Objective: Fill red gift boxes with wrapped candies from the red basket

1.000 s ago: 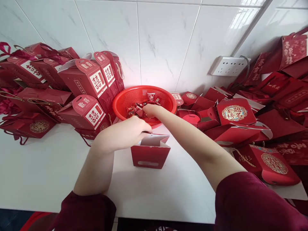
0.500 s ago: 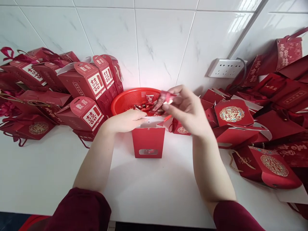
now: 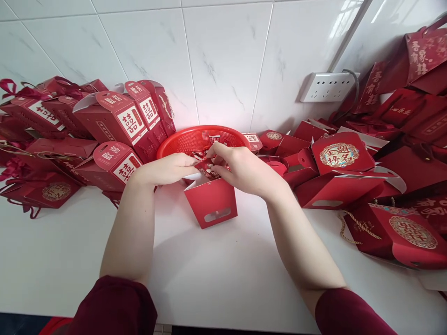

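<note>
A red paper gift box (image 3: pixel 215 201) with a clear oval window stands open-topped on the white table, tilted slightly. My left hand (image 3: pixel 166 168) is closed at its upper left rim, the fingertips partly hidden. Over the opening, my right hand (image 3: pixel 244 170) pinches a small red wrapped candy packet (image 3: pixel 206 170), its fingers reaching down at the mouth of the box. Just behind sits a red plastic basket (image 3: pixel 171 143) with several more red packets in it, partly covered by my hands.
Finished-looking red gift boxes (image 3: pixel 108 122) are stacked at the left. More red boxes (image 3: pixel 344 186) crowd the right side. A white power strip (image 3: pixel 328 87) is against the tiled wall. The white table (image 3: pixel 216 274) extends toward me, its front edge near my sleeves.
My right hand has moved left and down with the packet, from beside the basket to the box's mouth. The box has tilted, and the camera view has shifted slightly.
</note>
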The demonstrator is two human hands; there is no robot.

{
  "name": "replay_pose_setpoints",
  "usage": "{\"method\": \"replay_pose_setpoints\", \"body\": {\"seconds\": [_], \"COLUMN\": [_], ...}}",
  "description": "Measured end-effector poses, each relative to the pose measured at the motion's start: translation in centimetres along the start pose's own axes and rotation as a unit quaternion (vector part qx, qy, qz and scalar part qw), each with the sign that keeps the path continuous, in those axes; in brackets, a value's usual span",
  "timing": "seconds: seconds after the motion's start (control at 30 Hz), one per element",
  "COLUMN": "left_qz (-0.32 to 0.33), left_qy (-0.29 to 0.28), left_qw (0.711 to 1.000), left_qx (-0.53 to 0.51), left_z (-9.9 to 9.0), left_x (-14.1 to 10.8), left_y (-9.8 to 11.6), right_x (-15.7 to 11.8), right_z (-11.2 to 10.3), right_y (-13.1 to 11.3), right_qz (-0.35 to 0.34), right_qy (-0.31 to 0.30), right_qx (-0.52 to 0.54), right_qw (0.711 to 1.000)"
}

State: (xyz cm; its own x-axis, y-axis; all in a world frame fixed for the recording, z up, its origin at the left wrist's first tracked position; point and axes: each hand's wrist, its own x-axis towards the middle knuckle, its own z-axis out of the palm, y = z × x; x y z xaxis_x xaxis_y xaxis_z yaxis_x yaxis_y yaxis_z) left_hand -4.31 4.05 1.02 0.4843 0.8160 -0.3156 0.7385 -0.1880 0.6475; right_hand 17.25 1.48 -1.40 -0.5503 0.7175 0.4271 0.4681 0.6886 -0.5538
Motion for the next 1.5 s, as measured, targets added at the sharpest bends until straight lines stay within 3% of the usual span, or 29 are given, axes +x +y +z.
{"method": "replay_pose_setpoints", "body": {"seconds": [0.13, 0.3, 0.4, 0.5, 0.6, 0.7, 0.8, 0.93, 1.07, 1.2, 1.33, 1.5], "left_qz": [0.010, 0.000, 0.016, 0.066, 0.098, 0.082, 0.061, 0.082, 0.065, 0.047, 0.048, 0.056], "left_qy": [-0.001, -0.001, 0.017, 0.022, 0.054, 0.103, 0.123, 0.133, 0.104, 0.063, 0.065, -0.014], "left_qw": [1.000, 0.997, 0.995, 0.991, 0.990, 0.991, 0.991, 0.987, 0.992, 0.997, 0.995, 0.991], "left_qx": [0.028, 0.073, 0.099, 0.111, 0.087, 0.026, -0.005, 0.031, 0.021, -0.010, 0.058, 0.124], "left_z": [0.2, 0.1, 0.0, -0.1, -0.3, -0.5, -0.7, -1.2, -1.3, -0.8, -0.2, 0.0], "left_x": [0.2, 0.6, 0.9, 1.1, 1.2, 0.9, 0.3, 0.1, 0.6, 1.0, 1.0, 0.2], "left_y": [-0.2, -0.8, -0.9, -0.9, -1.0, -1.1, -1.1, -1.8, -2.3, -1.7, -0.8, 0.0], "right_x": [0.1, -0.1, -0.2, -0.1, 0.1, 0.0, -0.3, -0.7, -0.7, -0.8, -0.9, -1.2], "right_z": [0.4, 0.3, 0.2, 0.3, 0.2, -0.4, -1.3, -1.9, -1.8, -1.9, -2.4, -3.1], "right_y": [0.6, 0.4, 0.4, 0.6, 0.5, 0.3, 0.2, 0.3, 0.5, 0.9, 1.3, 1.6], "right_qz": [0.007, 0.019, 0.029, 0.000, -0.069, -0.100, -0.094, -0.068, -0.024, 0.014, 0.010, 0.101], "right_qy": [-0.026, -0.172, -0.209, -0.166, -0.047, 0.072, 0.122, 0.109, 0.073, 0.034, -0.012, -0.095], "right_qx": [0.016, 0.004, 0.000, 0.014, 0.050, 0.057, 0.040, 0.038, 0.037, 0.009, -0.003, -0.027], "right_qw": [0.999, 0.985, 0.977, 0.986, 0.995, 0.991, 0.987, 0.991, 0.996, 0.999, 1.000, 0.990]}}
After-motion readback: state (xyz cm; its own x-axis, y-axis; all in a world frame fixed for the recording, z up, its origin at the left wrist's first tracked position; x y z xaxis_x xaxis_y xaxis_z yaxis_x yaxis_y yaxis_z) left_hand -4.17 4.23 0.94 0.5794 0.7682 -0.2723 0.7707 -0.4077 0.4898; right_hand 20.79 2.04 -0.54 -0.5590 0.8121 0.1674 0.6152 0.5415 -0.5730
